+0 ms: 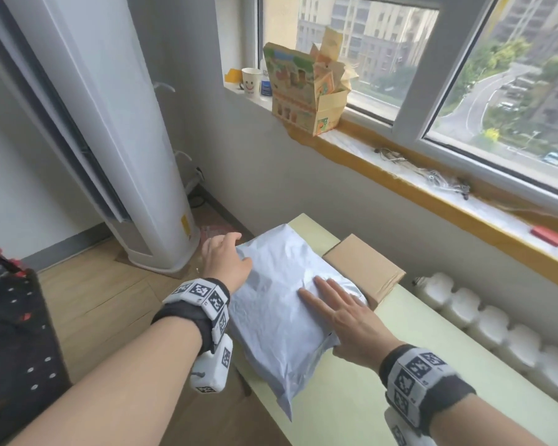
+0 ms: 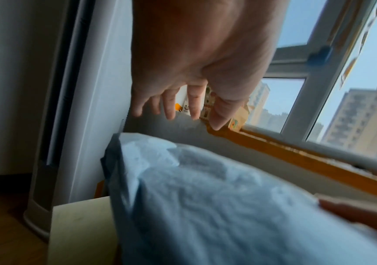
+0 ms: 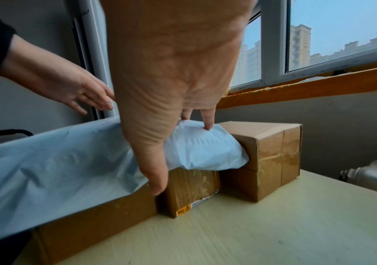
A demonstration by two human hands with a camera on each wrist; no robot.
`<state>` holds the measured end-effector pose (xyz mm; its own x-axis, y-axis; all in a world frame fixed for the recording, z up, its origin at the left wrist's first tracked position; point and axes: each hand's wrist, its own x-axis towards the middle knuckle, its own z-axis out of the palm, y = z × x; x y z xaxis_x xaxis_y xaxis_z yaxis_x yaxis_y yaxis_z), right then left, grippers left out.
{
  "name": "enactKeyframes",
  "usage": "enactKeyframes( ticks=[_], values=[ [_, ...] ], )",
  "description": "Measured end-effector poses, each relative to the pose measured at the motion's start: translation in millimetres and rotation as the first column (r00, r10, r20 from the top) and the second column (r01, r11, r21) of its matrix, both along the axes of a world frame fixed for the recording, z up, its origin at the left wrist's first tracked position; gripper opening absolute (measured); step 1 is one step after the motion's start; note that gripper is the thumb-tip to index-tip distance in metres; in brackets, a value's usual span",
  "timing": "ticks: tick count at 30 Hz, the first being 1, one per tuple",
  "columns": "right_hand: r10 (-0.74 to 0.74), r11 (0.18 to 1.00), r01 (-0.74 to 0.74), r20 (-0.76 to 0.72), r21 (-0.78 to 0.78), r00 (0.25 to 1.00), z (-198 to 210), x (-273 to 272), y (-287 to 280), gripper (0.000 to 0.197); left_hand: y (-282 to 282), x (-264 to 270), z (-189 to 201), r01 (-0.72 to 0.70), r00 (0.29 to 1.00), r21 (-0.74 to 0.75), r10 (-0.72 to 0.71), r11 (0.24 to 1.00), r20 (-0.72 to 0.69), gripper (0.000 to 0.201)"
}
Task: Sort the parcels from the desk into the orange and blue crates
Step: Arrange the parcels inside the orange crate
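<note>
A grey-white plastic mailer parcel [image 1: 277, 300] [image 2: 205, 206] [image 3: 46, 170] lies across cardboard boxes on the pale desk [image 1: 368, 397]. My right hand [image 1: 335, 307] [image 3: 160, 147] rests flat on its right end, fingers straight, thumb hanging down its side. My left hand [image 1: 226, 255] [image 2: 182, 107] [image 3: 87, 96] hovers open, fingers spread, over the far left corner. Under the mailer sit a long low box [image 3: 92, 224] and a small labelled box [image 3: 191, 190]. A taller taped box [image 1: 364, 268] [image 3: 266, 157] stands against its right end. No crate is in view.
A tall white air conditioner [image 1: 126, 140] stands on the wooden floor [image 1: 103, 300] left of the desk. A radiator [image 1: 496, 333] runs under the window sill, which holds a printed carton [image 1: 306, 88] and a paper cup [image 1: 251, 82]. A dark perforated object [image 1: 13, 333] is at far left.
</note>
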<state>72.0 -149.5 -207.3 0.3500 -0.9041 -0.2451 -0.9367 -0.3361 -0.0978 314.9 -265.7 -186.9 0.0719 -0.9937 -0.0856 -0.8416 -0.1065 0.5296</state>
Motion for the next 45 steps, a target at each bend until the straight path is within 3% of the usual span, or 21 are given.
enactKeyframes(
  ticks=[5,10,15,20,22,23,26,28,31,33,35,38,42,43,45],
  values=[
    [0.006,1.000,-0.007,-0.017,-0.012,1.000,-4.4,-1.0,-2.3,0.113,-16.8,-3.6,-19.3,0.024,0.996,0.222,-0.042,0.975,0.075,0.080],
    [-0.066,0.998,0.067,0.023,-0.023,0.998,-7.1,8.9,-4.0,0.093,-28.3,-6.4,-26.6,0.104,0.980,0.322,-0.152,0.941,0.130,0.076],
    [-0.154,0.988,0.154,0.133,0.014,0.979,-2.2,14.9,-7.5,0.069,-39.3,-5.7,-21.8,0.146,0.980,0.283,-0.179,0.948,0.092,0.056],
    [-0.251,0.967,0.254,0.323,0.034,0.912,33.2,19.3,-10.6,0.052,-45.3,-4.2,4.0,0.215,0.967,0.144,-0.232,0.966,0.109,0.035],
    [-0.340,0.930,0.367,0.459,0.032,0.821,50.6,21.0,-12.3,0.046,-47.5,-5.0,19.5,0.216,0.965,0.056,-0.222,0.975,0.137,0.037],
    [-0.390,0.899,0.435,0.547,0.051,0.741,58.6,21.2,-13.9,0.046,-48.3,-5.9,29.4,0.214,0.966,0.016,-0.214,0.977,0.145,0.037],
    [-0.470,0.779,0.607,0.789,0.159,0.396,84.1,20.1,-21.9,0.039,-52.8,-9.8,64.9,0.195,0.975,-0.030,-0.190,0.980,0.118,0.034],
    [-0.439,0.703,0.690,0.868,0.171,0.233,103.3,17.4,-28.7,0.039,-57.8,-13.7,90.0,0.186,0.981,-0.043,-0.183,0.982,0.066,0.030],
    [-0.351,0.624,0.767,0.931,0.150,0.103,130.4,9.5,-34.6,0.037,-64.6,-21.7,120.9,0.165,0.986,-0.098,-0.167,0.981,-0.017,0.022],
    [-0.322,0.564,0.817,0.943,0.122,0.081,145.7,1.7,-33.3,0.031,-70.2,-28.1,132.8,0.150,0.982,-0.141,-0.164,0.979,-0.093,0.024],
    [-0.332,0.495,0.864,0.939,0.091,0.091,153.5,-10.1,-30.7,0.019,-74.8,-34.9,138.2,0.114,0.954,-0.167,-0.155,0.979,-0.258,0.038],
    [-0.381,0.395,0.908,0.924,0.142,0.021,153.4,-30.3,-25.1,0.015,-75.1,-47.1,140.6,0.042,0.792,-0.160,-0.130,0.986,-0.596,0.043],
    [-0.380,0.276,0.928,0.915,0.252,-0.136,166.8,-44.3,-11.1,0.019,-69.8,-64.2,141.3,-0.004,0.502,-0.050,-0.041,0.999,-0.864,0.033],
    [-0.369,0.246,0.912,0.901,0.329,-0.226,171.4,-46.4,-8.0,0.024,-67.2,-68.0,140.4,0.059,0.484,-0.015,-0.041,0.998,-0.874,0.030],
    [-0.365,0.198,0.861,0.850,0.469,-0.379,173.6,-54.6,-2.9,0.028,-58.2,-76.1,140.9,0.267,0.541,0.030,-0.124,0.963,-0.832,0.032]
  ],
)
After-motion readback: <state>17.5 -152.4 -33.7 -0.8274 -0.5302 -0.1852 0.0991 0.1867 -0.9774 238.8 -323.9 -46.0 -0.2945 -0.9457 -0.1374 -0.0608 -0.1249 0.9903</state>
